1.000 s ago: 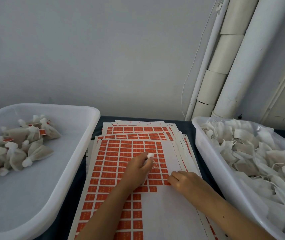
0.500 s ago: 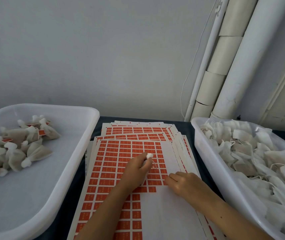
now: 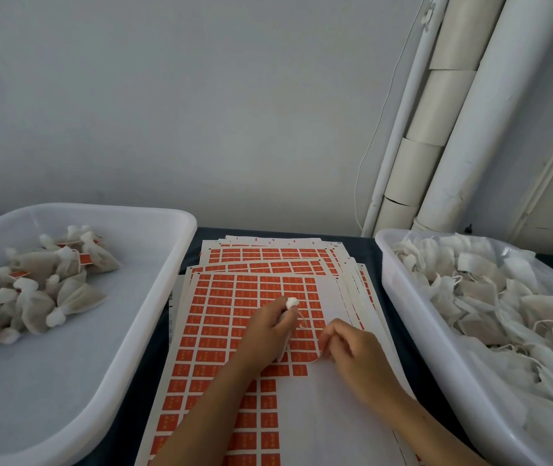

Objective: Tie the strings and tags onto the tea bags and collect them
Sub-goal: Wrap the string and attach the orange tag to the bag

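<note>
Left hand point(image 3: 270, 326) grips a tea bag point(image 3: 291, 302) over the tag sheet point(image 3: 235, 317); fingers are curled round the body, and only the white gathered top pokes out above them. A thin string point(image 3: 303, 322) trails from the bag toward the right hand point(image 3: 352, 348). The right hand's fingers are curled with the tips together at the edge of the orange tags. Looks like they pinch the string end or a tag, but the view is too small to say which.

Progress, judged from how things lie:
- Left tray point(image 3: 154, 297): a modest pile of finished tea bags point(image 3: 43, 287), tops tied, a few orange tags visible. Most of the tray floor is bare.
- Right tray point(image 3: 399, 297): heaped with untied flat bags point(image 3: 503, 314), loose strings showing. Far more there than in the finished pile.
- Top sheet: right columns and lower right area already stripped to white backing, with most orange tags left. More sheets are stacked under it on the dark counter point(image 3: 362, 245).

So it's early in the job. The current bag is mid-cycle: neck looks gathered, tag not yet visibly on it. Left for this one: attach the tag, then drop it in the left tray. After that, repeat for the bulk of the right tray.
</note>
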Demonstrator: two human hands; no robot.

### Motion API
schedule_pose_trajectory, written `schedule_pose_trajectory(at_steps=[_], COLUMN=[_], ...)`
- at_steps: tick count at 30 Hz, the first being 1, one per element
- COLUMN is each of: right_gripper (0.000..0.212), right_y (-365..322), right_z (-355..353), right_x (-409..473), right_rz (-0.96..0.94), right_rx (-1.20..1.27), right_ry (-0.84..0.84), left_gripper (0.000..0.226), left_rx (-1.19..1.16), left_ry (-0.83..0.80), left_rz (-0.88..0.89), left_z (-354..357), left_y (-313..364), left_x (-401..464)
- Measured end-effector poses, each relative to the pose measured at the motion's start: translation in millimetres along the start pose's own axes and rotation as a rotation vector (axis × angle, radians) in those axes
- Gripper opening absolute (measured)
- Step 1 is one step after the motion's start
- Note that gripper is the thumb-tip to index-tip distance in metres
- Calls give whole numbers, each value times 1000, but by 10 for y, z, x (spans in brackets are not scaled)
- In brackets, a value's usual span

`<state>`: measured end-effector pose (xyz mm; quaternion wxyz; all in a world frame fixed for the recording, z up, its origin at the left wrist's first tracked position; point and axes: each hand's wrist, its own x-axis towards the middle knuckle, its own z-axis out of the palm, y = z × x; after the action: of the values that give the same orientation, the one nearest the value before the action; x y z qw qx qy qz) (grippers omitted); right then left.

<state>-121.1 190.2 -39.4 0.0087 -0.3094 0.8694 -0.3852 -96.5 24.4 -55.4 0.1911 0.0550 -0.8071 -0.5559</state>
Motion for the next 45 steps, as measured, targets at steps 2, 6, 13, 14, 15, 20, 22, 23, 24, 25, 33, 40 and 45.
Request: schedule_pose_trajectory(at_steps=[2,6,13,14,15,20,22,23,24,25,33,40,45], right_gripper=[13,15,22,26,31,17,11,10,9,7,25,23,15], right_y=[-39,-78,-144,-158,-176,-241,-273,-288,-301,-312,-363,-342,-301], right_z=[37,83,42,1,-42,-118,-91,-67,-41,-16,123,185,114], right_x=[9,25,81,129,182,449,516,537,553,559,461,435,425], right_rz=[70,84,32,24,15,39,105,145,177,198,196,180,153], right_rx=[71,13,90,120,156,264,386,473,564,642,991,1038,1073], right_ry=[28,130,370,420,461,532,516,495,479,472,407,373,351], left_gripper=[32,29,28,27,25,22,20,18,16,13,14,5,21], left_rx=[-2,-39,-268,-282,-297,-405,-444,-451,-451,-453,-494,-486,-538], left_ry=[1,18,84,99,111,127,155,177,202,222,240,209,155], left_rz=[-12,-38,-137,-152,-169,-234,-224,-213,-210,-214,-207,-129,-112], left_z=[-7,-1,-82,-89,-95,-116,-138,-149,-160,-171,-142,-108,-136], left_y=[-2,12,122,129,135,152,163,167,169,171,183,192,181], left_x=[5,-6,-27,-23,-23,-25,-24,-20,-15,-11,-7,-11,-26])
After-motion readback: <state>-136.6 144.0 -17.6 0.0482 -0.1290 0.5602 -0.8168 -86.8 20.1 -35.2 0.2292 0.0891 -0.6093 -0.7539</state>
